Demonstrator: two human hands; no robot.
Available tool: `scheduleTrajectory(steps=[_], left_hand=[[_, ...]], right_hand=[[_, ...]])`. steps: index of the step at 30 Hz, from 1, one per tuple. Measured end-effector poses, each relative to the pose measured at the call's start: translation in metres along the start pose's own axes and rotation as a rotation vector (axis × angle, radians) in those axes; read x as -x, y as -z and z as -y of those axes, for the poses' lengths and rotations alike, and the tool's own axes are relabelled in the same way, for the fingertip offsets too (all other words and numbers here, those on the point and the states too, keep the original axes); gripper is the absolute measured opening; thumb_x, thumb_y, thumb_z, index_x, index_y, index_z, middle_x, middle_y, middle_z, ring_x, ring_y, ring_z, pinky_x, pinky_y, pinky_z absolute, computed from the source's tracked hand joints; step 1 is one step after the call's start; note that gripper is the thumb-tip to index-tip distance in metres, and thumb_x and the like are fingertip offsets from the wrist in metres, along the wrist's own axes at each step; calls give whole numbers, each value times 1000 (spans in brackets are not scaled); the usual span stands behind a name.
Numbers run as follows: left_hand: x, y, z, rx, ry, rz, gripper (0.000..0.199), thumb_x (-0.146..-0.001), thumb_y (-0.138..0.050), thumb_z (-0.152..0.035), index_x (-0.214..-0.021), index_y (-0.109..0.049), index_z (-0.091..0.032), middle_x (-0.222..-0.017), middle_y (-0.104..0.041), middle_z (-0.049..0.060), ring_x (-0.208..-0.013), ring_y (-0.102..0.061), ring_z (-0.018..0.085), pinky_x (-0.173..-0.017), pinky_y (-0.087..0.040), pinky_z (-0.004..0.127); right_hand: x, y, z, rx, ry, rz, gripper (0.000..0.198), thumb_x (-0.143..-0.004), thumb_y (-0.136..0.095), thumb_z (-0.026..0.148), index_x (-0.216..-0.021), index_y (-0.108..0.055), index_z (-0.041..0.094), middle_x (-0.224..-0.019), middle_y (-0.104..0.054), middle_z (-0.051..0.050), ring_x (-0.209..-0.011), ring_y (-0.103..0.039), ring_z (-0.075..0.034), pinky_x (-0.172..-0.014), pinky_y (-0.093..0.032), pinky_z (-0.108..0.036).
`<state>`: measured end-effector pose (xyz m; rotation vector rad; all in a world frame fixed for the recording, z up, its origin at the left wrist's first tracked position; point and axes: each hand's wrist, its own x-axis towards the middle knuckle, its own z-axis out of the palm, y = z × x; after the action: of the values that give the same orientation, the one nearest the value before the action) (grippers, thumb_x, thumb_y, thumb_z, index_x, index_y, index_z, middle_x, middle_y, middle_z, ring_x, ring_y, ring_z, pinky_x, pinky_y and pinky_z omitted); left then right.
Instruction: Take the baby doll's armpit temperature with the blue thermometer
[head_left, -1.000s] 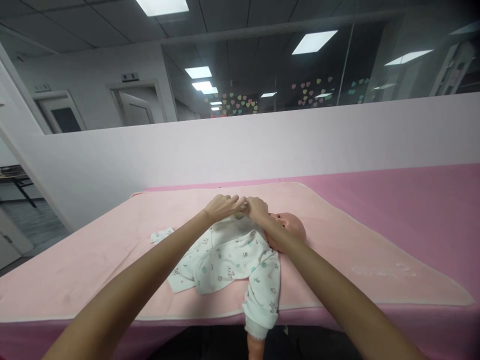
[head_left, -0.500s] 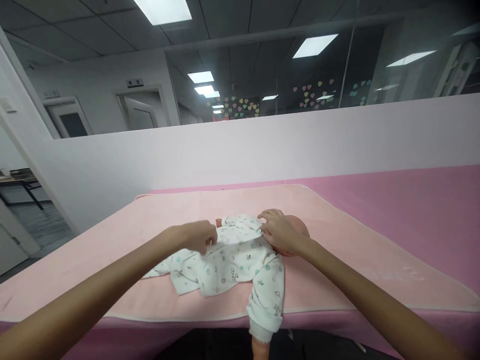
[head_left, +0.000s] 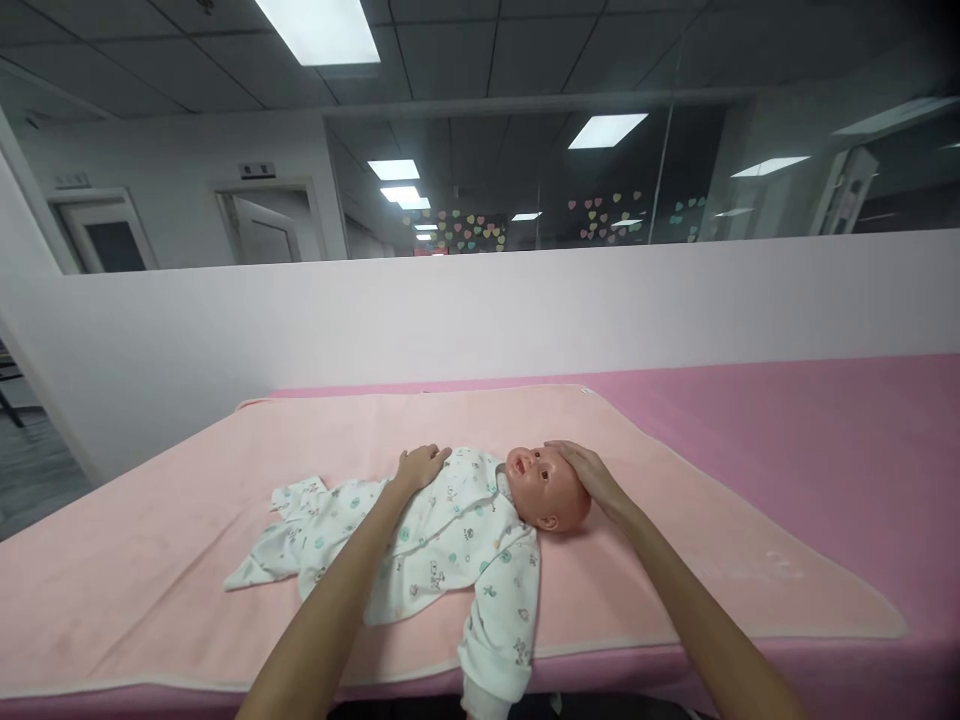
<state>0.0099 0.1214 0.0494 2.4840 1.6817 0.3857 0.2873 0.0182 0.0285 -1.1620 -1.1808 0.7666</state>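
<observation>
- Peach blanket [head_left: 172,590] bears the clothed doll [head_left: 450,540], one sleeve [head_left: 501,615] past the near edge
- Hands apart, loose: left hand [head_left: 424,468] on its front, right hand [head_left: 589,472] over its head [head_left: 546,495]
- Tugging the sleeve could shift it

We note a doll [head_left: 499,480] on its back across a peach blanket [head_left: 187,570], clad in white printed clothes [head_left: 469,525]. Our left hand [head_left: 424,467] rests on its torso; our right [head_left: 589,472] lies, fingers extended, against its head [head_left: 551,495]. Near sleeve [head_left: 501,620] overhangs the blanket's edge. Behind: white wall [head_left: 525,315], glass, heart stickers [head_left: 472,234].
</observation>
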Motion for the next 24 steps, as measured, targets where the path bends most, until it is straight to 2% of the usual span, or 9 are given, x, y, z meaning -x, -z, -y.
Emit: scheduleTrajectory(steps=[2, 4, 6, 8, 12, 18, 24], left_hand=[[1, -5, 9, 29, 49, 13, 55, -84, -19, -54, -84, -62, -20, -92, -67, 9, -90, -60, 25, -78, -44, 35], [3, -5, 14, 51, 92, 12, 58, -83, -18, -58, -86, -61, -19, -94, -67, 10, -90, -60, 26, -74, -45, 33], [3, -5, 17, 66, 128, 12, 60, -81, -18, -60, -92, -60, -18, -99, -66, 11, -93, -59, 27, -75, -44, 34], [3, -5, 19, 80, 145, 27, 62, -80, -18, -62, -97, -59, -19, -103, -65, 11, -97, -58, 27, -78, -44, 35], [4, -7, 24, 82, 161, 75, 67, -78, -15, -67, -99, -61, -22, -110, -63, 9, -101, -56, 30, -84, -41, 40], [6, -8, 29, 72, 169, 97, 72, -76, -12, -71, -100, -61, -24, -113, -61, 8, -105, -54, 32, -87, -39, 44], [6, -7, 29, 78, 160, 92, 72, -76, -11, -71, -99, -61, -24, -113, -61, 7, -105, -54, 31, -87, -40, 42]], right_hand=[[0, 0, -13, -163, -53, -68, 36, -68, -60, 48, -86, -69, 18, -102, -67, -5, -100, -57, -22, -89, -42, -31], [3, -2, -25, -287, -155, -105, 40, -67, -59, 51, -86, -68, 17, -98, -68, -5, -96, -60, -23, -84, -46, -31], [5, -3, -35, -364, -282, -74, 45, -70, -52, 56, -86, -67, 16, -93, -70, -7, -91, -63, -24, -79, -49, -33], [5, -3, -42, -388, -342, -53, 50, -73, -46, 59, -89, -66, 16, -93, -70, -8, -89, -64, -24, -77, -49, -36], [6, -2, -40, -414, -278, -151, 45, -73, -49, 56, -93, -64, 19, -100, -68, -6, -96, -62, -23, -83, -47, -34], [17, -9, -10, -403, -277, -20, 46, -74, -45, 55, -85, -67, 16, -93, -69, -9, -91, -63, -25, -80, -49, -33], [21, -14, 0, -396, -272, -57, 44, -73, -46, 55, -80, -66, 16, -93, -69, -10, -95, -62, -26, -80, -49, -32]])
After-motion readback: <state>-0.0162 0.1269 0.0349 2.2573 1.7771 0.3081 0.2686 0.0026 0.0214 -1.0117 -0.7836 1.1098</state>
